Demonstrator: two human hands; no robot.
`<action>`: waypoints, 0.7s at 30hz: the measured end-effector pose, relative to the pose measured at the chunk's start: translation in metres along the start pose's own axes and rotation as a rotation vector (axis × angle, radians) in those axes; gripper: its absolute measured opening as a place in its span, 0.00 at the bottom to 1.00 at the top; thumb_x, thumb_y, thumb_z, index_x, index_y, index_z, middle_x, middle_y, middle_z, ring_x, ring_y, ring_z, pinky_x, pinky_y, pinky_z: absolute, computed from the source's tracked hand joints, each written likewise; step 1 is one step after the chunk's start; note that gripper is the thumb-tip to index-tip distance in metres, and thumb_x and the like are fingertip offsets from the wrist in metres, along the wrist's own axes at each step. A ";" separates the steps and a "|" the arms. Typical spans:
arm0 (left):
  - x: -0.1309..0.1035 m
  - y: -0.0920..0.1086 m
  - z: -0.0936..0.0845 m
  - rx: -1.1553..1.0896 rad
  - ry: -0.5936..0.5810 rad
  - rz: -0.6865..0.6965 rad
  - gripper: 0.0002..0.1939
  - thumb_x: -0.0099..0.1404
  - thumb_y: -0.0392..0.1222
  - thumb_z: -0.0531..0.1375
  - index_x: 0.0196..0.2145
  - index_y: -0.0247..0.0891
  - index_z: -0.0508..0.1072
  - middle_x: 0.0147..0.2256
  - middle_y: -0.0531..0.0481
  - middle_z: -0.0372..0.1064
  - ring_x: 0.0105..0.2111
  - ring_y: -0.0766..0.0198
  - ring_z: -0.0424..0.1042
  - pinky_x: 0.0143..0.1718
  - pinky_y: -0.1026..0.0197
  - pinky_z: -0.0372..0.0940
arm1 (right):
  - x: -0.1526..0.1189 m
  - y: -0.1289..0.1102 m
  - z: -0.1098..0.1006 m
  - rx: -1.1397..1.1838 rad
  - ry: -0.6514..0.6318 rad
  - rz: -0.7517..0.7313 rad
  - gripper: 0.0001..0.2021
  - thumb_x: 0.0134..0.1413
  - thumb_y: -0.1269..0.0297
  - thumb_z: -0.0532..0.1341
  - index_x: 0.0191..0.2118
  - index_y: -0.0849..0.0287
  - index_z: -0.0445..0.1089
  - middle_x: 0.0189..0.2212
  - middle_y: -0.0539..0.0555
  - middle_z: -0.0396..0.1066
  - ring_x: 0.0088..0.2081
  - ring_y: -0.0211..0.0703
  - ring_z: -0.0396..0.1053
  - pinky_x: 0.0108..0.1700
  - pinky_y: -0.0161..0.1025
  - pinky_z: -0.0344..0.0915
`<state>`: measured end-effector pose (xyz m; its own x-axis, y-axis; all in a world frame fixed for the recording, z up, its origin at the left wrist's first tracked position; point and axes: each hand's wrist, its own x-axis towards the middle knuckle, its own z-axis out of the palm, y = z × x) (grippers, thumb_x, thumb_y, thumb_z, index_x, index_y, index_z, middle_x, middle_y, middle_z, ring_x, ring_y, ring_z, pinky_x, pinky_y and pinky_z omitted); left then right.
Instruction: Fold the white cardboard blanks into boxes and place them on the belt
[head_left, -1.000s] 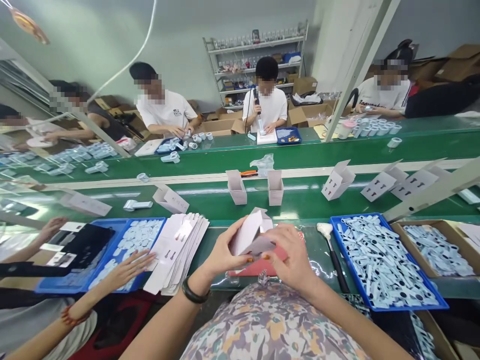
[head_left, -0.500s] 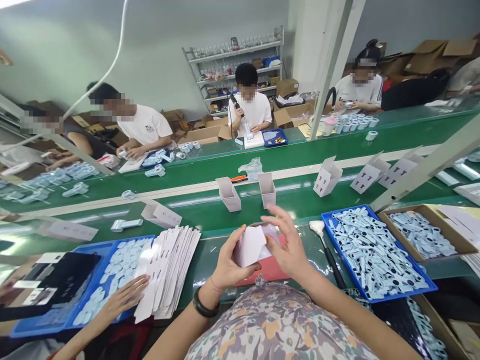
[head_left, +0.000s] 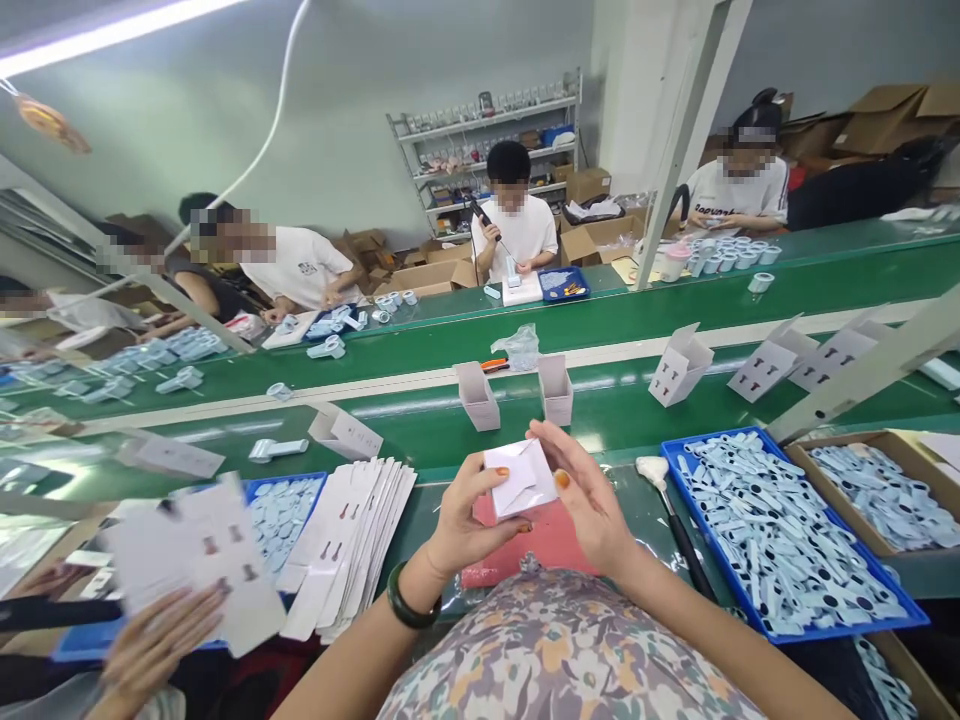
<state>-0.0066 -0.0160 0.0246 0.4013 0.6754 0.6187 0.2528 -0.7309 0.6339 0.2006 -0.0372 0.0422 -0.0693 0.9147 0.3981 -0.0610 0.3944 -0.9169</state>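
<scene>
A small white carton (head_left: 519, 480) sits pinched in a worker's left hand (head_left: 459, 515), thumb across its flapped end, above a red mat (head_left: 551, 540) on the green surface (head_left: 420, 510). The right hand (head_left: 600, 520) is open and cupped just beside it; whether it touches is unclear. The thin paperboard looks light, smooth and easily dented, best gripped gently along its folded edges. Flattened cartons (head_left: 352, 540) lie stacked to the left.
</scene>
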 end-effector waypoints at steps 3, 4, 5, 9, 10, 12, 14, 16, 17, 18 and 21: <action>0.001 0.006 0.002 -0.178 0.052 -0.129 0.33 0.58 0.53 0.75 0.57 0.51 0.66 0.50 0.44 0.67 0.50 0.50 0.72 0.48 0.47 0.71 | 0.002 0.003 -0.004 -0.072 -0.119 -0.100 0.42 0.65 0.35 0.57 0.76 0.48 0.45 0.70 0.63 0.60 0.69 0.57 0.63 0.67 0.56 0.66; 0.002 0.010 0.003 -0.257 0.040 -0.182 0.33 0.57 0.57 0.75 0.55 0.49 0.67 0.52 0.43 0.67 0.52 0.49 0.71 0.50 0.46 0.71 | 0.002 0.004 -0.004 -0.125 -0.123 -0.140 0.44 0.62 0.33 0.58 0.75 0.48 0.46 0.68 0.63 0.62 0.67 0.58 0.64 0.65 0.56 0.67; 0.003 0.015 0.005 -0.351 0.030 -0.241 0.32 0.57 0.61 0.74 0.52 0.48 0.69 0.54 0.41 0.66 0.54 0.47 0.70 0.52 0.46 0.70 | 0.001 0.005 -0.004 -0.185 -0.113 -0.181 0.45 0.60 0.32 0.60 0.75 0.48 0.49 0.65 0.63 0.65 0.65 0.58 0.67 0.63 0.56 0.69; 0.011 0.036 0.021 -0.723 0.141 -0.574 0.23 0.66 0.64 0.64 0.42 0.42 0.70 0.53 0.42 0.67 0.49 0.52 0.71 0.48 0.51 0.69 | -0.004 0.008 -0.003 -0.422 -0.063 -0.333 0.43 0.59 0.34 0.63 0.73 0.48 0.55 0.59 0.63 0.67 0.58 0.59 0.70 0.57 0.55 0.73; 0.013 0.041 0.025 -0.790 0.176 -0.660 0.20 0.67 0.61 0.64 0.44 0.43 0.69 0.51 0.44 0.68 0.45 0.55 0.72 0.45 0.54 0.69 | -0.005 0.008 -0.004 -0.453 -0.064 -0.354 0.43 0.60 0.35 0.63 0.73 0.49 0.53 0.59 0.63 0.66 0.57 0.59 0.71 0.56 0.56 0.73; 0.017 0.048 0.031 -0.891 0.191 -0.796 0.23 0.65 0.55 0.66 0.52 0.45 0.67 0.51 0.47 0.69 0.40 0.59 0.72 0.42 0.58 0.69 | -0.007 0.007 -0.006 -0.486 -0.080 -0.366 0.44 0.60 0.36 0.63 0.75 0.49 0.51 0.58 0.63 0.66 0.57 0.59 0.71 0.56 0.56 0.73; 0.020 0.053 0.034 -0.958 0.163 -0.867 0.30 0.63 0.54 0.68 0.58 0.46 0.64 0.49 0.47 0.70 0.38 0.61 0.71 0.39 0.60 0.68 | -0.009 0.005 -0.010 -0.514 -0.110 -0.356 0.44 0.61 0.38 0.63 0.75 0.49 0.49 0.58 0.63 0.66 0.56 0.60 0.70 0.55 0.57 0.73; 0.022 0.056 0.034 -0.948 0.114 -0.899 0.30 0.64 0.53 0.67 0.59 0.45 0.64 0.46 0.48 0.70 0.35 0.63 0.70 0.36 0.62 0.67 | -0.011 0.003 -0.014 -0.540 -0.137 -0.344 0.44 0.61 0.40 0.64 0.76 0.48 0.48 0.58 0.63 0.66 0.56 0.60 0.71 0.55 0.57 0.73; 0.022 0.056 0.034 -0.910 0.083 -0.902 0.28 0.65 0.52 0.66 0.58 0.44 0.65 0.45 0.49 0.70 0.34 0.63 0.69 0.36 0.62 0.66 | -0.012 0.002 -0.016 -0.552 -0.148 -0.338 0.45 0.61 0.41 0.65 0.76 0.48 0.47 0.58 0.63 0.66 0.56 0.60 0.71 0.55 0.57 0.73; 0.022 0.057 0.033 -0.858 0.055 -0.894 0.26 0.66 0.52 0.65 0.58 0.43 0.65 0.44 0.49 0.70 0.34 0.63 0.69 0.35 0.62 0.65 | -0.013 0.001 -0.018 -0.562 -0.153 -0.335 0.45 0.61 0.41 0.65 0.76 0.47 0.47 0.58 0.63 0.66 0.56 0.60 0.71 0.54 0.57 0.73; 0.022 0.056 0.034 -0.716 0.000 -0.844 0.21 0.68 0.50 0.62 0.56 0.42 0.67 0.44 0.49 0.69 0.38 0.61 0.69 0.39 0.60 0.66 | -0.016 -0.002 -0.021 -0.589 -0.160 -0.325 0.45 0.61 0.41 0.65 0.76 0.47 0.46 0.58 0.63 0.66 0.56 0.60 0.70 0.55 0.58 0.73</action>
<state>0.0462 -0.0457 0.0581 0.3401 0.9301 -0.1388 -0.1225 0.1902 0.9741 0.2223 -0.0510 0.0366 -0.2879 0.7359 0.6128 0.4441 0.6696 -0.5954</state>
